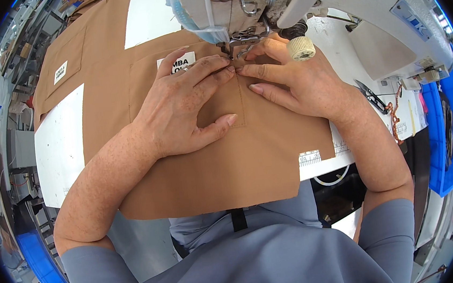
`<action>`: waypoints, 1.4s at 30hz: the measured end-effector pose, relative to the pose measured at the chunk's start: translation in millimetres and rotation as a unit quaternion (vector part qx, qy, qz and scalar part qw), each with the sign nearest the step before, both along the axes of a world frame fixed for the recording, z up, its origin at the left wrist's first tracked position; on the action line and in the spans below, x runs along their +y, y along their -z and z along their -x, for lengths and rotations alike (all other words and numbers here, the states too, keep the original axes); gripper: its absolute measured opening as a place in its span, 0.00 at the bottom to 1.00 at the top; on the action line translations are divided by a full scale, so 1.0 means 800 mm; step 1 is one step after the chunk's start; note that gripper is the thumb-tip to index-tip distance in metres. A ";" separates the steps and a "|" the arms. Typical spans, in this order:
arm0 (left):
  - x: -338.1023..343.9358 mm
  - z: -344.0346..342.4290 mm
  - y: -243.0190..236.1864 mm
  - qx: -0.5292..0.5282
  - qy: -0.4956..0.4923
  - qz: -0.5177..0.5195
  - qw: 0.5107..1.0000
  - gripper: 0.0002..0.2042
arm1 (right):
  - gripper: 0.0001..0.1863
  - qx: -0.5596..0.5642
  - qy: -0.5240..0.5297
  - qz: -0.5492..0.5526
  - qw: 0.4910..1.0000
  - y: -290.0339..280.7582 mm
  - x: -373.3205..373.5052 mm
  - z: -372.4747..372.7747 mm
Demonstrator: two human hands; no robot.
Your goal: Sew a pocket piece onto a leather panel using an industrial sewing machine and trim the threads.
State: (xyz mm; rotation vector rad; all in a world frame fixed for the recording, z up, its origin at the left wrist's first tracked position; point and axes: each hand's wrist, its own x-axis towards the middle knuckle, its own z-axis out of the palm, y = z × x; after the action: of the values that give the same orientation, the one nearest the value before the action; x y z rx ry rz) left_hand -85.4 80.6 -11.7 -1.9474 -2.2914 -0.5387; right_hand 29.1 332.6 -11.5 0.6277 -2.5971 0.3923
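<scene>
A brown fabric panel (214, 183) lies under the sewing machine's presser foot (238, 44) and hangs over the table's near edge. It has a stitched pocket patch with a white printed label (189, 57), partly hidden by fingers. Flat on the cloth left of the needle rests my left hand (177, 105), thumb spread away and fingertips close to the foot. From the other side, my right hand (307, 78) touches the cloth with parted, bent fingers. Its fingertips nearly meet those of the left just in front of the foot.
Another brown panel (92, 59) with a label lies to the left on the white table (60, 150). Black thread snips (372, 97) and an orange cord (395, 121) lie at the right. Blue bins stand at right (436, 144) and lower left (43, 265). The machine head (378, 26) overhangs my right hand.
</scene>
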 end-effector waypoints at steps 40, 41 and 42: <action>0.001 0.000 0.001 0.025 -0.005 0.007 1.000 0.34 | 0.16 -0.006 0.001 0.010 1.000 0.004 0.007 0.000; 0.001 0.000 0.001 0.027 -0.007 0.007 1.000 0.34 | 0.16 -0.006 0.003 0.009 1.000 0.004 0.007 0.000; 0.001 0.001 0.002 0.028 -0.011 0.005 1.000 0.34 | 0.17 -0.006 0.004 0.008 1.000 0.004 0.007 0.001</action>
State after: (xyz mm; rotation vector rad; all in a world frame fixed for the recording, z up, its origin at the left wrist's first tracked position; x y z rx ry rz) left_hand -85.9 81.7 -13.0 -1.9138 -2.2838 -0.4644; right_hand 28.4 338.6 -15.0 0.6102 -2.6035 0.4156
